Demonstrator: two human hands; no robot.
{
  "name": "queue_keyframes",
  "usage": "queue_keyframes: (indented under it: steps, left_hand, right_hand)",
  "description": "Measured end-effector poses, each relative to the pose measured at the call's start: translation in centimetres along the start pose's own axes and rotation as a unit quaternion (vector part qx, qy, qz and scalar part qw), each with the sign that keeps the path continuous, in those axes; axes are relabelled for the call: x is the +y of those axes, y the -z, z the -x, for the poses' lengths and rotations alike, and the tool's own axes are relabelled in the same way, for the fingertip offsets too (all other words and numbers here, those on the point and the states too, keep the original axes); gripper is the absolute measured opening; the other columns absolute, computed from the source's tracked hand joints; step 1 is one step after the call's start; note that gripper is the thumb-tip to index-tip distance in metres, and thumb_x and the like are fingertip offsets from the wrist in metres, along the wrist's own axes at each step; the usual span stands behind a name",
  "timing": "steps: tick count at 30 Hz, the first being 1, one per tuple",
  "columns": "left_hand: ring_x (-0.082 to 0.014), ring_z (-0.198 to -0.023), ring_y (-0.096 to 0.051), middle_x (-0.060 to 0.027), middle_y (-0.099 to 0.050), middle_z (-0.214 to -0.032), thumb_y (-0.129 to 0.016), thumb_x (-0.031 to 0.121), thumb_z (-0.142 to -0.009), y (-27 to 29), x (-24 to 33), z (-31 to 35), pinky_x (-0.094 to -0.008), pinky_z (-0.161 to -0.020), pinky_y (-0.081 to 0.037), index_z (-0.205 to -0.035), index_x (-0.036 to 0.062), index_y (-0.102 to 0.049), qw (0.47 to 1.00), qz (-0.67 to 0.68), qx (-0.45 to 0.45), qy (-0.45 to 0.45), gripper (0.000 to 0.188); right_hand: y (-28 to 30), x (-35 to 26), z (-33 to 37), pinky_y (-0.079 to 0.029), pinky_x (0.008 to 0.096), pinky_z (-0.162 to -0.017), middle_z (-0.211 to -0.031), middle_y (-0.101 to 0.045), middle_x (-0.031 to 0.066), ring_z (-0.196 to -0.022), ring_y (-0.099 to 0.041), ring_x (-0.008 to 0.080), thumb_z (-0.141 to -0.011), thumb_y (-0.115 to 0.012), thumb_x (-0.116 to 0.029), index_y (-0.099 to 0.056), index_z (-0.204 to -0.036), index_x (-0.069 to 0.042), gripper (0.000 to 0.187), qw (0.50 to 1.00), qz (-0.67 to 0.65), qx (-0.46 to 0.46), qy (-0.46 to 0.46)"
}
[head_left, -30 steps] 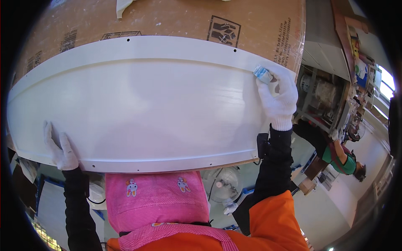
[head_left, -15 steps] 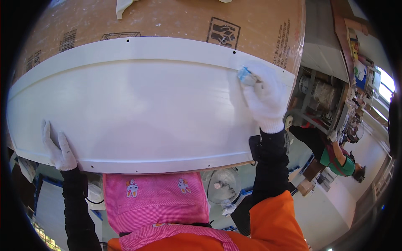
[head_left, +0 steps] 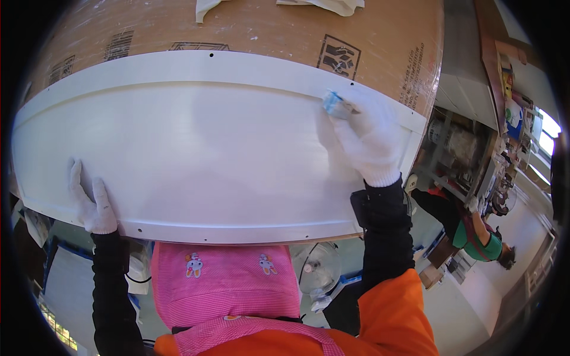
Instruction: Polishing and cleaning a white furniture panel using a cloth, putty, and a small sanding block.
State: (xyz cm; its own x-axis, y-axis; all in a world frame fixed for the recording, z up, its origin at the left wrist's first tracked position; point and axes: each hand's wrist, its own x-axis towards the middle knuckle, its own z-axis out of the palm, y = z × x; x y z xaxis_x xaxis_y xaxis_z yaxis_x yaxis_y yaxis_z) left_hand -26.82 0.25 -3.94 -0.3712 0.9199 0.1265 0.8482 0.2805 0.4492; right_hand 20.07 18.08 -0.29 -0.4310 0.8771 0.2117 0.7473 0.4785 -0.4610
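Note:
A long white panel [head_left: 237, 160] with a raised rim and small dark holes along its edges lies in front of me. My right hand [head_left: 369, 136], in a white knit glove, is closed on a small blue-and-white wad [head_left: 333, 104], perhaps a cloth or sandpaper; its exact kind is unclear. It presses near the inner step of the far rim, at the right end. My left hand [head_left: 92, 202], gloved too, rests on the panel's near left part with thumb and fingers apart, holding nothing.
Under the panel is a brown cardboard sheet [head_left: 267, 38] with printed marks. White scraps [head_left: 326, 5] lie at its far edge. A round fan [head_left: 319, 267] stands below the near edge. At right, another person [head_left: 478, 237] in green works beside cluttered shelves [head_left: 460, 142].
My right hand has slid slightly left along the far rim with the wad. My left hand stays spread on the panel. The whole view has shifted a little.

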Motion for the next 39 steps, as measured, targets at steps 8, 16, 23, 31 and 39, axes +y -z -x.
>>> queue_keyframes:
  steps: [8, 16, 23, 31, 39]
  left_hand:
    - [-0.0365, -0.144, -0.040, -0.0226, -0.041, -0.156, -0.059, 0.011, -0.094, 0.3, 0.9, -0.1, -0.0470, -0.121, -0.028, -0.144, -0.0005, -0.048, 1.000, 0.021, -0.014, -0.010, 0.053]
    - [-0.0379, -0.144, -0.039, -0.0239, -0.042, -0.155, -0.061, 0.009, -0.092, 0.9, 1.2, -0.4, -0.0486, -0.120, -0.029, -0.142, 0.0001, -0.051, 0.999, 0.041, -0.019, -0.021, 0.052]
    - [-0.0394, -0.144, -0.040, -0.0254, -0.042, -0.154, -0.063, 0.010, -0.090, 1.0, 1.8, -0.5, -0.0492, -0.119, -0.031, -0.139, 0.0002, -0.054, 0.998, 0.045, -0.026, -0.021, 0.051]
    - [-0.0394, -0.143, -0.041, -0.0262, -0.043, -0.154, -0.061, 0.010, -0.090, 1.1, 1.3, -0.5, -0.0492, -0.120, -0.030, -0.137, -0.0005, -0.055, 0.998, 0.057, -0.024, -0.018, 0.049]
    - [-0.0424, -0.138, -0.046, -0.0266, -0.049, -0.149, -0.068, 0.006, -0.081, 1.5, 1.6, -0.8, -0.0499, -0.115, -0.037, -0.128, 0.0023, -0.062, 0.998, 0.060, -0.008, -0.026, 0.047]
  right_hand:
    - [-2.2, -2.0, -1.8, -0.053, 0.0401, -0.084, -0.102, -0.072, 0.0083, -0.096, -0.067, 0.0290, -0.074, -0.079, -0.011, -0.068, -0.112, -0.013, 0.039, 1.000, 0.023, -0.018, 0.006]
    - [-2.1, -2.2, -2.8, -0.051, 0.0400, -0.086, -0.104, -0.072, 0.0080, -0.098, -0.067, 0.0290, -0.073, -0.078, -0.010, -0.067, -0.114, -0.012, 0.042, 0.996, 0.016, -0.055, 0.066]
    - [-3.3, -3.5, -3.7, -0.051, 0.0384, -0.079, -0.099, -0.071, 0.0071, -0.089, -0.067, 0.0279, -0.075, -0.080, -0.013, -0.068, -0.110, -0.014, 0.037, 0.996, 0.034, -0.011, 0.085]
    - [-6.5, -7.4, -7.2, -0.048, 0.0407, -0.078, -0.102, -0.067, 0.0072, -0.090, -0.063, 0.0295, -0.070, -0.078, -0.010, -0.066, -0.113, -0.015, 0.045, 0.988, 0.008, -0.022, 0.150]
    - [-5.9, -6.9, -6.0, -0.051, 0.0404, -0.082, -0.102, -0.070, 0.0083, -0.093, -0.066, 0.0304, -0.074, -0.079, -0.011, -0.067, -0.112, -0.013, 0.039, 0.994, 0.023, -0.027, 0.103]
